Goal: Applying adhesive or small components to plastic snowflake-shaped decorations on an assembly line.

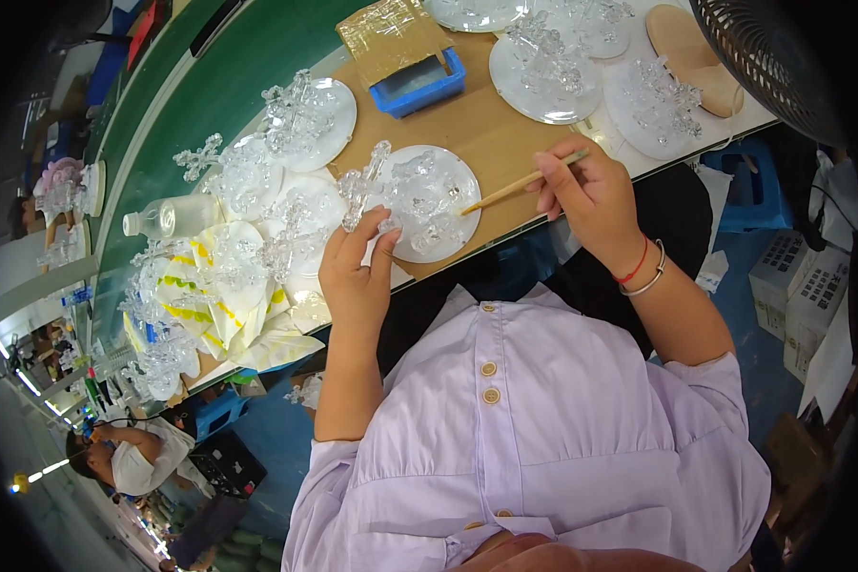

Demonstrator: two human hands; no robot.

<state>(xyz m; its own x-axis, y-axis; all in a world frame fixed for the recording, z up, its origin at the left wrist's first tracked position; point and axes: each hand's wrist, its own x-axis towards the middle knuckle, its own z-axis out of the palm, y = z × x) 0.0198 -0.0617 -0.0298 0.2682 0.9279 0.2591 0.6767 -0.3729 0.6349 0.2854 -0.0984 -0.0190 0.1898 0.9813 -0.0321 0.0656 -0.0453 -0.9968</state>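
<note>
On the bench before me lies a round, clear-white disc point(453, 176) with glassy clear ornaments on it. My left hand point(357, 272) pinches a clear, knobbly ornament point(360, 195) at the disc's left edge, thumb and fingers closed around its lower part. My right hand point(591, 195) grips a thin wooden stick point(515, 190), held slanting down to the left. Its tip reaches the right part of the disc; whether it touches the surface I cannot tell, nor whether the stick ends in bristles.
More discs with clear ornaments point(310, 124) stand left and at the back right point(546, 81). Behind is a blue bin point(419, 91) with a taped cardboard flap. A clear bottle point(173, 217), a yellow-marked plastic bag point(229, 310) and a fan point(758, 57) are around.
</note>
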